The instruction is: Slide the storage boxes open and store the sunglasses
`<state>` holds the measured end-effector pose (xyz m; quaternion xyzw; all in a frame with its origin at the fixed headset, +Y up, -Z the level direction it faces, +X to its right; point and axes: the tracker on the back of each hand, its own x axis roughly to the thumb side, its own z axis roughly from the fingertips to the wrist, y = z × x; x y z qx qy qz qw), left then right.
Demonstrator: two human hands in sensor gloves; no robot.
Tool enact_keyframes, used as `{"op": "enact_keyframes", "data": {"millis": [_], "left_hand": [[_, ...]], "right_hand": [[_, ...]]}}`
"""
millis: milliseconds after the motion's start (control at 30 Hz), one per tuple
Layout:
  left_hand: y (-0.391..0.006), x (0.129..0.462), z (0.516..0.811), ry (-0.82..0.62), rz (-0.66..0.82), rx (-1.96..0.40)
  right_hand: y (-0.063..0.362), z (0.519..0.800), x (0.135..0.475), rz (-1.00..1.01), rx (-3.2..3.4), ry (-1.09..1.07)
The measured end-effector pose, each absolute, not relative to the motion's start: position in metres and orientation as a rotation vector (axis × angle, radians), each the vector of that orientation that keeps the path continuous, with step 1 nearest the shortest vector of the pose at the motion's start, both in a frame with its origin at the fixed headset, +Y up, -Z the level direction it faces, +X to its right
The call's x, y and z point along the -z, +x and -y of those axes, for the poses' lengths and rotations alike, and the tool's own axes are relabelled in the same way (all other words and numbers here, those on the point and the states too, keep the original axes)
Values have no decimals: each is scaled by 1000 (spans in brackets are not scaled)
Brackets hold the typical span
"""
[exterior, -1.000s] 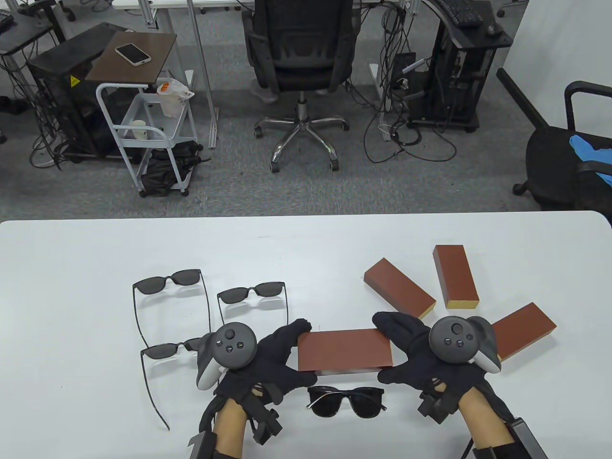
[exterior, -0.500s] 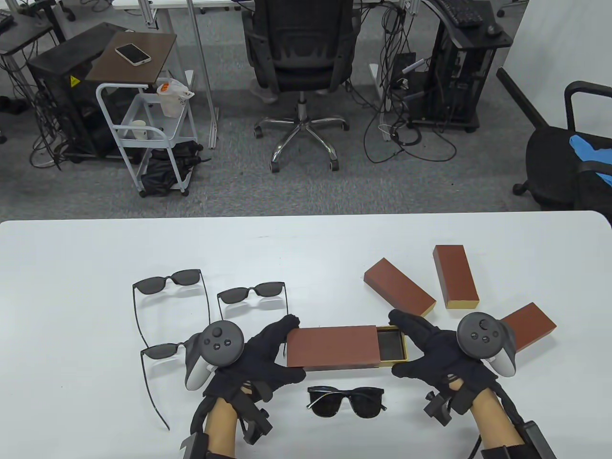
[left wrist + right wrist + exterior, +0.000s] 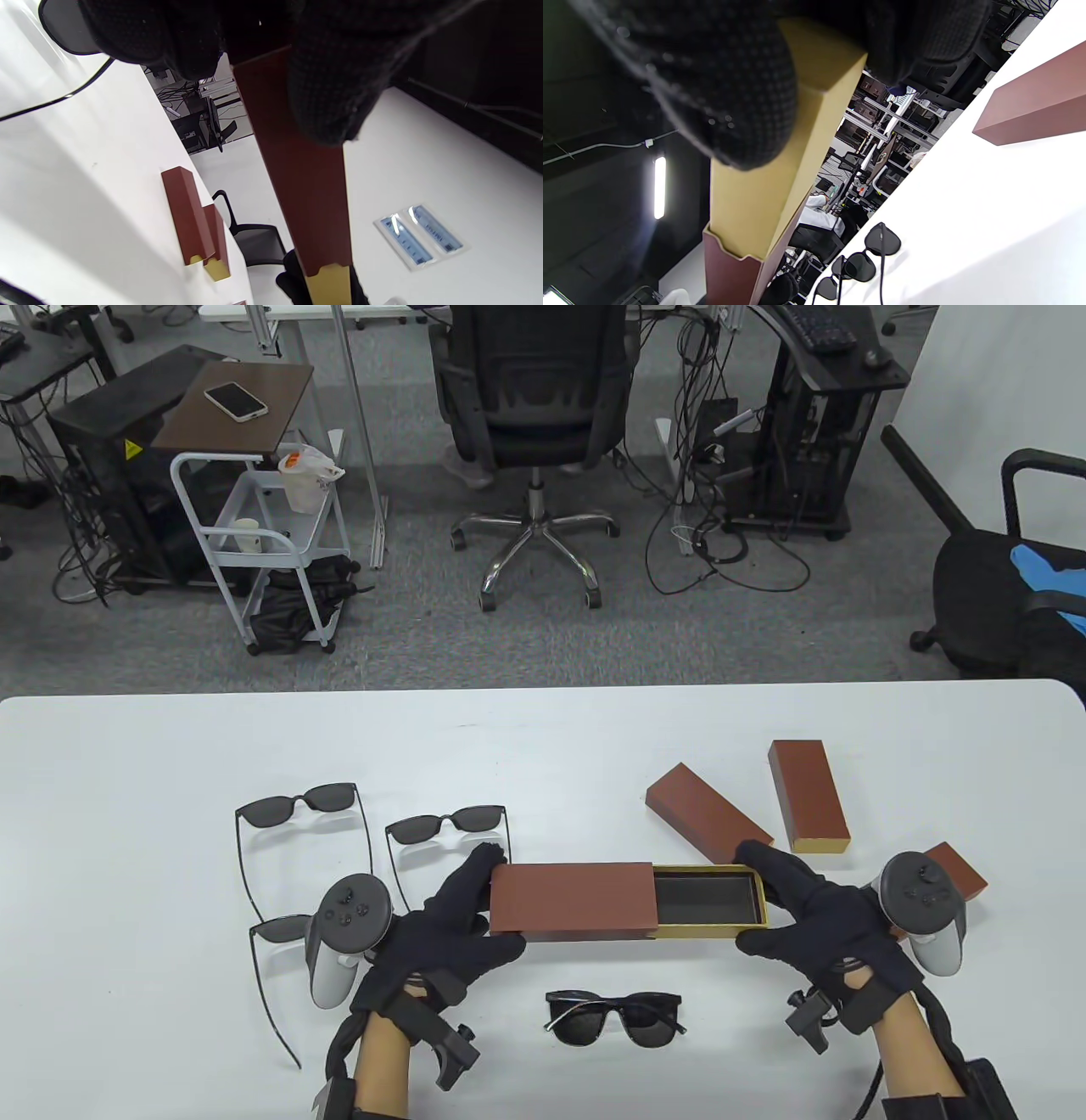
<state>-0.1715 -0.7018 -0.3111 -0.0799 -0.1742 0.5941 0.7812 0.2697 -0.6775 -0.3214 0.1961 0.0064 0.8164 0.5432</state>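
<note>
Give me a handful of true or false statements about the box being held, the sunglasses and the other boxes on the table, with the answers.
1. The left hand grips the brown sleeve of the held box. True.
2. The gold inner tray is fully out of the sleeve. False: it is only partly slid out, toward the right hand, which holds its end.
3. A pair of sunglasses already lies in the tray. False: the tray's dark interior shows nothing in it.
4. The folded black sunglasses lie on the table just in front of the held box. True.
5. Three other brown boxes lie at the right of the table, all closed. True.
6. All the sunglasses are folded. False: three pairs at the left have their arms open.
</note>
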Motion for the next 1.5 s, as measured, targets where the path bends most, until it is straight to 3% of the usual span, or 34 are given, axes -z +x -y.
{"op": "enact_keyframes", "data": {"millis": [233, 433, 633, 967, 1233, 1367, 1500], "left_hand": [[-171, 308, 713, -266, 299, -1564], [-158, 307, 728, -455, 266, -1686], [-153, 301, 739, -498, 88, -1849], [-165, 299, 732, -285, 8, -1741], [-186, 298, 737, -141, -92, -1723], [-192, 296, 739, -63, -159, -1716], [-193, 294, 741, -38, -240, -1723]], "right_hand": [[263, 674, 320, 20, -1905, 478], [258, 677, 320, 14, -1903, 475], [255, 680, 320, -7, -1919, 476], [239, 685, 319, -14, -2034, 475], [216, 719, 317, -261, -2472, 374], [179, 734, 308, -260, -2725, 621], [143, 735, 298, -76, -2819, 822]]}}
